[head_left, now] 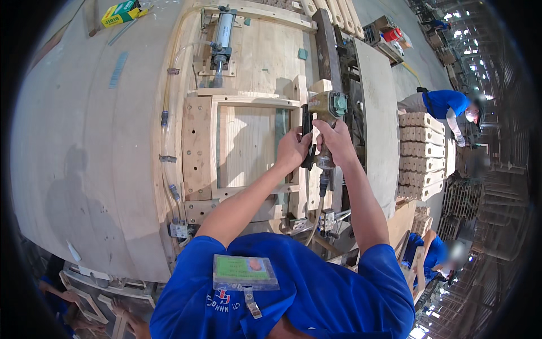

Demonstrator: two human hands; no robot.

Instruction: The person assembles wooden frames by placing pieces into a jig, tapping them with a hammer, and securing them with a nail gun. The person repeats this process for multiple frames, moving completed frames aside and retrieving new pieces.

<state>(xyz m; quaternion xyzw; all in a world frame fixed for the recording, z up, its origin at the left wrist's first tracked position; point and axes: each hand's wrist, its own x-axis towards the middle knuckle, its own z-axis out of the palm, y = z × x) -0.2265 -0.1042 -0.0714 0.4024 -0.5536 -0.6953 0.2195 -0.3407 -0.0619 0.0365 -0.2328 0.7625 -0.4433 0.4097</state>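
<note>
My right hand (337, 142) is closed round the handle of a pneumatic nail gun (326, 103) with a green-grey cap and a black magazine. An air hose (317, 217) runs from the handle's lower end toward me. Beside it, my left hand (293, 150) is closed with its fingertips at the black magazine, over the right rail of a rectangular wooden frame (254, 101). The frame lies flat in a wooden jig (197, 148). Where the nail gun's nose meets the wood is hidden.
Beyond the frame, a pneumatic cylinder (224, 31) is mounted on the jig. A clear air line (165, 124) runs along its left. A yellow-green box (120, 13) lies at far left. Stacked wooden slats (422, 150) stand at right, near a co-worker in blue (446, 105).
</note>
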